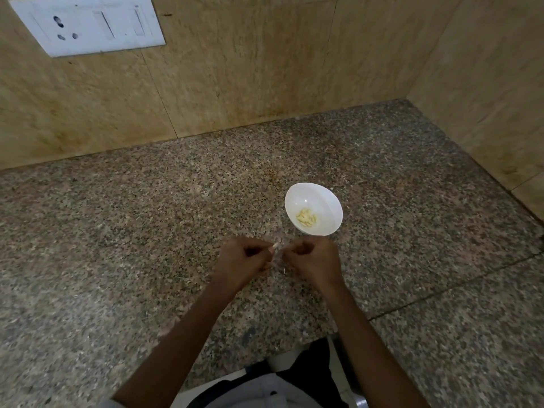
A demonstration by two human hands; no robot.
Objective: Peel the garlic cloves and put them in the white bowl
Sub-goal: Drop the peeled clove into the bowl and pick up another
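Note:
A white bowl [321, 198] stands on the granite counter, with several peeled pale-yellow garlic cloves [306, 218] lying in its bottom. Just in front of the bowl my two hands meet above the counter. My left hand [243, 262] pinches a small garlic clove [275, 246] whose pale tip pokes out between its fingertips. My right hand [312, 260] has its fingers curled and pinches at the same clove's skin from the right. A thin scrap of peel [284, 270] hangs between the hands.
The speckled granite counter [147, 231] runs to a beige stone wall at the back and right, forming a corner. A white switch and socket plate [88, 23] sits on the wall at upper left. The counter's front edge is near my body.

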